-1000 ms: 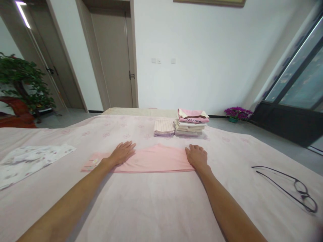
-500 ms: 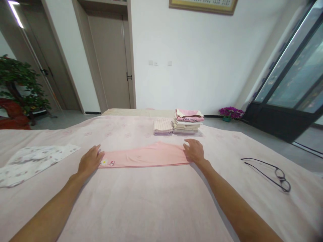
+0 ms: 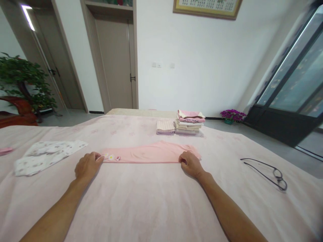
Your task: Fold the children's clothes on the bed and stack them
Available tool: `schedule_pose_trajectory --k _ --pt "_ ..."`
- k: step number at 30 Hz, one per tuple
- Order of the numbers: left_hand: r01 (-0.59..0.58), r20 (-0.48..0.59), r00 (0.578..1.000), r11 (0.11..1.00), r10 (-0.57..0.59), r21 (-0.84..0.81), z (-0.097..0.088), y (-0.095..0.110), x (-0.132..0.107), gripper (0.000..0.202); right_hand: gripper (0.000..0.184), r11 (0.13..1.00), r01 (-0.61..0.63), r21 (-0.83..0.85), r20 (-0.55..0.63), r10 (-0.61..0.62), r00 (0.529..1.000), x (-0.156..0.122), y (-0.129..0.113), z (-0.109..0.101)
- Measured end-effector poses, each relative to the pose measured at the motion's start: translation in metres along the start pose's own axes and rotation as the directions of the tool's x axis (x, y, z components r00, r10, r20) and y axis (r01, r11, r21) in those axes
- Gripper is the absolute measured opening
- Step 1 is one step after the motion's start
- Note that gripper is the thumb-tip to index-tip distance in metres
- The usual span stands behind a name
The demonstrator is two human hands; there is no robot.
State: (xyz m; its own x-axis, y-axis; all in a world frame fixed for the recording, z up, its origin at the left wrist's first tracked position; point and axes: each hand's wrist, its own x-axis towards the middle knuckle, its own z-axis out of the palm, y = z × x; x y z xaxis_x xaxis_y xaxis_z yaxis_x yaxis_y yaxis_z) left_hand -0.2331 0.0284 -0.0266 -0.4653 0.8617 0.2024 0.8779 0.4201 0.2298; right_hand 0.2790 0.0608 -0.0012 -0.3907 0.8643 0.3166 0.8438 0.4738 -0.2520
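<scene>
A pair of pink trousers (image 3: 146, 153), folded lengthwise into a long strip, lies flat in front of me with flower decorations at its left end. My left hand (image 3: 88, 165) pinches the left end by the hem. Fingers curled, my right hand (image 3: 191, 164) grips the front edge near the right end, and some bunched fabric shows beyond it. White printed clothing (image 3: 47, 155) is spread out to the left of my left hand.
A folded striped garment (image 3: 165, 127) lies beside a stack of folded clothes (image 3: 189, 125) at the back. Black-framed glasses (image 3: 271, 173) rest on the right of the pink bedspread (image 3: 141, 205). A pink item (image 3: 6, 151) shows at the far left edge.
Both hands have gone from lying spread on the trousers to gripping them with curled fingers. The right hand has shifted slightly left and toward me. The camera view has turned a little left.
</scene>
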Motion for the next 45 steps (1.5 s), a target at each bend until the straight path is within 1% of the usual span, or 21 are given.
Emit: schedule_pose_trajectory --k 4,8,10,14,19,22,25,28,30,33,36,40,45 --pt "0.035 0.0 0.999 0.999 -0.035 -0.009 -0.003 0.0 -0.004 0.05 0.018 1.0 0.026 -0.012 -0.037 -0.027 0.999 -0.003 0.001 0.002" --pt "0.055 -0.034 0.998 0.998 -0.054 0.012 -0.007 0.0 -0.007 0.049 0.017 1.0 0.03 -0.003 -0.117 -0.03 0.993 -0.005 0.005 0.003" --pt "0.068 -0.033 0.997 0.997 -0.067 0.024 -0.008 -0.001 -0.007 0.052 0.017 1.0 0.018 0.001 -0.108 -0.018 0.994 -0.004 0.006 0.004" --pt "0.082 -0.011 0.997 0.996 -0.081 0.04 -0.009 -0.003 -0.005 0.057 0.019 0.999 -0.036 -0.016 -0.04 0.036 0.999 0.0 0.008 0.005" --pt "0.068 0.001 0.998 0.997 -0.068 0.043 -0.013 -0.004 -0.005 0.063 0.019 0.997 -0.073 -0.029 -0.052 0.072 0.996 0.001 0.007 0.005" --pt "0.051 0.031 0.998 0.998 -0.052 0.035 -0.017 -0.002 -0.007 0.057 0.019 0.993 -0.108 -0.035 -0.042 0.107 0.993 0.001 0.004 0.005" --pt "0.061 0.043 0.997 0.998 -0.061 0.0 -0.018 0.001 -0.008 0.048 0.019 0.989 -0.142 -0.049 -0.033 0.14 0.99 0.002 0.002 0.006" --pt "0.063 0.037 0.997 0.997 -0.061 -0.052 -0.016 0.004 -0.008 0.04 0.018 0.988 -0.139 -0.073 -0.038 0.137 0.99 0.004 0.002 0.008" --pt "0.067 0.039 0.997 0.995 -0.064 -0.077 -0.014 0.005 -0.007 0.038 0.018 0.986 -0.138 -0.092 -0.044 0.134 0.99 0.005 0.003 0.009" --pt "0.102 0.059 0.994 0.988 -0.095 -0.119 -0.013 0.009 -0.001 0.048 0.017 0.982 -0.147 -0.117 -0.057 0.141 0.988 0.005 0.002 0.011" --pt "0.143 0.109 0.986 0.978 -0.127 -0.151 -0.012 0.011 0.01 0.058 0.016 0.977 -0.162 -0.141 -0.062 0.155 0.986 0.005 0.0 0.011" --pt "0.18 0.192 0.97 0.971 -0.149 -0.158 -0.009 0.012 0.029 0.058 0.017 0.973 -0.173 -0.151 -0.067 0.164 0.984 0.005 -0.003 0.01" --pt "0.209 0.274 0.947 0.97 -0.17 -0.12 -0.008 0.011 0.053 0.064 0.018 0.971 -0.179 -0.158 -0.055 0.172 0.984 0.006 -0.002 0.011"
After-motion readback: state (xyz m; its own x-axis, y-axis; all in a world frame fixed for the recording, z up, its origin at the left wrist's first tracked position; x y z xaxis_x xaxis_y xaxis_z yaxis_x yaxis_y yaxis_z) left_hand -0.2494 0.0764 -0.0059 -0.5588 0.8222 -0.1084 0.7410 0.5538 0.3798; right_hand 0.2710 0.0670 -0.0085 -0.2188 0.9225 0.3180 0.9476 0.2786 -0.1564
